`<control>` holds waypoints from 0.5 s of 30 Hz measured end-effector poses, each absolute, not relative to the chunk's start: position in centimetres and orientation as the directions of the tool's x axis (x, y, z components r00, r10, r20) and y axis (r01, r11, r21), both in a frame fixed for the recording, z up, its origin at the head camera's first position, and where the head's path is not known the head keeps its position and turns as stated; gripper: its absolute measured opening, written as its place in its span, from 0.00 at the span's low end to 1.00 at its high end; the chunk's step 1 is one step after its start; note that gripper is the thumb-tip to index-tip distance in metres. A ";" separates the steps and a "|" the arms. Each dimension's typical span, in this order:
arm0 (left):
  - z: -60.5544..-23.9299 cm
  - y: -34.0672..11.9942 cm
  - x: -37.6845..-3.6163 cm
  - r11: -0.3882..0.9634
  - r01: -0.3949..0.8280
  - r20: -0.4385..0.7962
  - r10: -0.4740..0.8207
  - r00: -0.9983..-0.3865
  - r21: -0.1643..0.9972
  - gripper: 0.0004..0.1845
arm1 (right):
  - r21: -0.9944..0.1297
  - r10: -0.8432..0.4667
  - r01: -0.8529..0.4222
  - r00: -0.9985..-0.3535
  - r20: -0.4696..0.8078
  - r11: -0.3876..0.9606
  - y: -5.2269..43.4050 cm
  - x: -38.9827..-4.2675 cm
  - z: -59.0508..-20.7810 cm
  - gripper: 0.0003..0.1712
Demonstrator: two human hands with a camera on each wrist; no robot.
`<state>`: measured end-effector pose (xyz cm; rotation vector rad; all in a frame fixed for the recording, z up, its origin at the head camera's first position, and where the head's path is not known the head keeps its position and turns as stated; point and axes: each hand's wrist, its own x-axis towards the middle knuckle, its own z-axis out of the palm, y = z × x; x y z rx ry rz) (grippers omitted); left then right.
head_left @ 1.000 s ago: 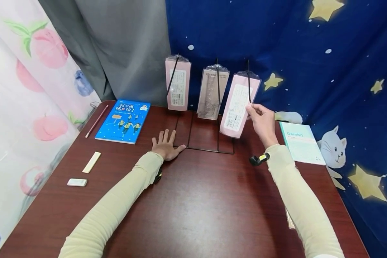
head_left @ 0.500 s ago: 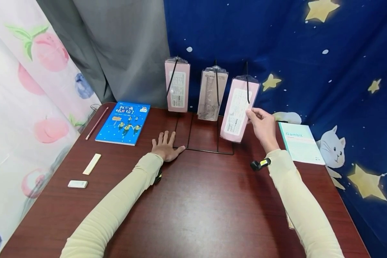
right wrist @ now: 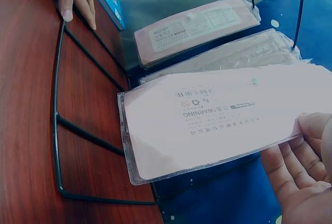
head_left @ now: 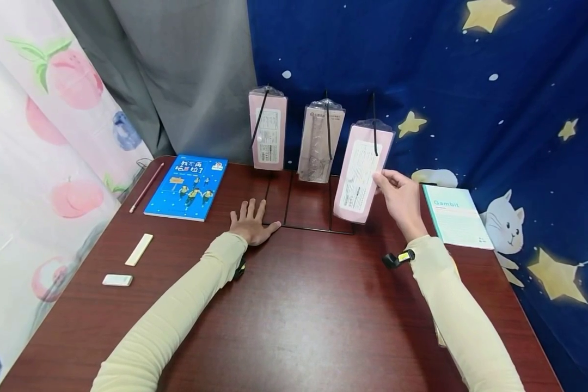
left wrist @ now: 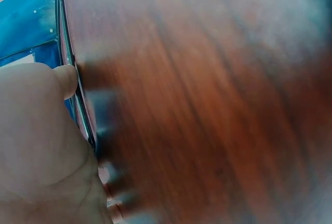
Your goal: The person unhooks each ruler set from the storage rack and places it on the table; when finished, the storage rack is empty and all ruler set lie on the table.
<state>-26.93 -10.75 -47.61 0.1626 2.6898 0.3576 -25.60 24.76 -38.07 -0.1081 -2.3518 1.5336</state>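
The right hand [head_left: 400,200] pinched the right edge of a pink packet [head_left: 360,172], with the thumb and fingertips closed on the clear plastic sleeve. The packet hung from the rightmost hook of a black wire rack [head_left: 307,218] at the far side of the brown table [head_left: 294,316], and it was tilted, its lower end toward the person and its top near the hook. In the right wrist view, the pink packet [right wrist: 207,123] showed small printed text and a warning line, and the fingers [right wrist: 303,149] held its edge from below. Two other packets hung on the same rack: a pink one [head_left: 267,130] on the left hook and a clear grey one [head_left: 321,141] on the middle hook, both apart from the hand. The left hand [head_left: 251,222] lay flat on the table with straight, spread fingers and grasped nothing; its fingertips were just beside the left front corner of the rack base. A blue book [head_left: 188,186] lay to the left of this hand, and a pencil [head_left: 147,186] near the table edge. A cream strip [head_left: 139,249] and a white eraser [head_left: 117,280] lay nearer on the left side. A light green notebook [head_left: 457,216] lay to the right of the right hand.
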 end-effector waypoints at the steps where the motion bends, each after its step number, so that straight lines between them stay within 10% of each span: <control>1: -47.5 -10.7 -26.9 0.960 0.059 -0.389 0.166 -0.906 0.273 0.47 | -0.901 0.238 -0.116 -0.943 0.232 0.417 24.7 -25.5 -38.0 0.24; 15: -46.7 -10.6 -26.3 0.963 0.070 -0.375 0.168 -0.911 0.262 0.47 | -0.884 0.210 -0.107 -0.952 0.223 0.455 24.7 -22.9 -37.7 0.23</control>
